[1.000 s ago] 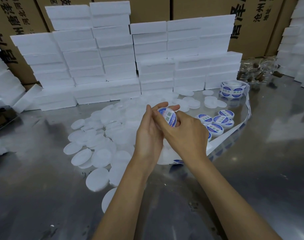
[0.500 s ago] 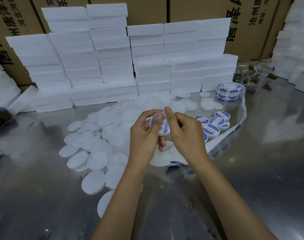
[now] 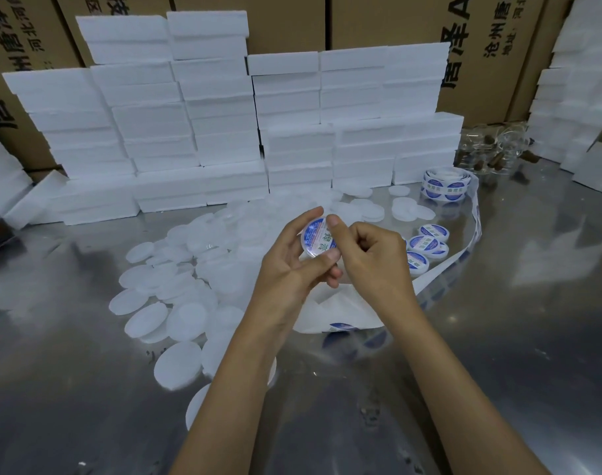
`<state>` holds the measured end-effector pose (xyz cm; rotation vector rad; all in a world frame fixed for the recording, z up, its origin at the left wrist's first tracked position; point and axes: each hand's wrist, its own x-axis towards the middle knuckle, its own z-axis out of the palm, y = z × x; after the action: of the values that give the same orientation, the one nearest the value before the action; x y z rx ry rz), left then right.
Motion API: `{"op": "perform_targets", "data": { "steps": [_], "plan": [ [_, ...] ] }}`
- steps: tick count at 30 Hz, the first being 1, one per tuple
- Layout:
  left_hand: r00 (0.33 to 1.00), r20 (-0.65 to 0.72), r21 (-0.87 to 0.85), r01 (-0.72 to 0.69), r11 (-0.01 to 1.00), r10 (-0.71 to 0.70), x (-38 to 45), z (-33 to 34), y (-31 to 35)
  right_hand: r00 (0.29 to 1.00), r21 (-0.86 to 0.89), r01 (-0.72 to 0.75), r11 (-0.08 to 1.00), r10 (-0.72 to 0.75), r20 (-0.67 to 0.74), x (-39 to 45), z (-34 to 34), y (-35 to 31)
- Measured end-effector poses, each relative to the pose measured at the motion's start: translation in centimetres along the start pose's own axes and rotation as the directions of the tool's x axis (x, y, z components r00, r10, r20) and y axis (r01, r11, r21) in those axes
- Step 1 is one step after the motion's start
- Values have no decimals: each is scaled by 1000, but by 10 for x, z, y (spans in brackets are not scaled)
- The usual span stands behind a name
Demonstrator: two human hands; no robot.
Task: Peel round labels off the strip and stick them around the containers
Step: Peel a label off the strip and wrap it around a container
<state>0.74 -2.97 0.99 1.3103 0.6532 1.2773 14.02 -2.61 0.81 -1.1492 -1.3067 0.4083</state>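
Head view: my left hand grips a small round container above the steel table — thumb under its lower edge, fingers curled round its far side, label facing me. My right hand is loosely fisted, its thumb pressing the label's right edge. Labelled containers lie just right of my hands, the strip trailing beside them.

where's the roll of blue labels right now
In the head view, the label roll sits on the metal table at far right, just right of the white foam block stacks, beyond the labelled containers.
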Motion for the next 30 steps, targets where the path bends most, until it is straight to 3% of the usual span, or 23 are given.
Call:
{"op": "perform_targets", "data": {
  "steps": [4,6,8,11,13,16,19,21,25,28,30],
  "plan": [
    [999,-5,-95,39,995,-40,0,1,1,994,-11,3,1000,-1,108,4,-9,0],
    [996,-59,-135,64,989,-73,2,2,3,995,-48,-28,998,32,96,8,-14,4],
    [982,-166,-181,64,981,-95,5,-2,4,991,-80,-133,988,131,-32,15,-21,13],
    [941,-321,-236,30,971,-107,8,-15,8,894,0,-390,921,379,-241,27,-42,31],
    [915,-389,-229,11,973,-102,7,-21,8,867,-195,-464,864,398,-299,30,-60,45],
    [889,-448,-183,12,983,-94,7,-24,7,869,-550,-493,674,357,-341,29,-77,59],
    [876,-476,-151,7,989,-78,7,-27,6,834,-658,-538,527,446,-325,28,-83,67],
    [866,-495,-139,6,990,-75,7,-29,5,805,-652,-576,494,483,-345,26,-83,69],
    [824,-559,-143,16,990,-94,7,-38,6,849,-635,-527,565,314,-425,25,-75,57],
    [793,-600,-150,15,989,-103,6,-46,7,913,-617,-331,714,78,-400,21,-58,40],
    [774,-622,-160,21,987,-118,5,-51,7,953,-591,-135,795,-59,-297,16,-42,26]
  ]
}}
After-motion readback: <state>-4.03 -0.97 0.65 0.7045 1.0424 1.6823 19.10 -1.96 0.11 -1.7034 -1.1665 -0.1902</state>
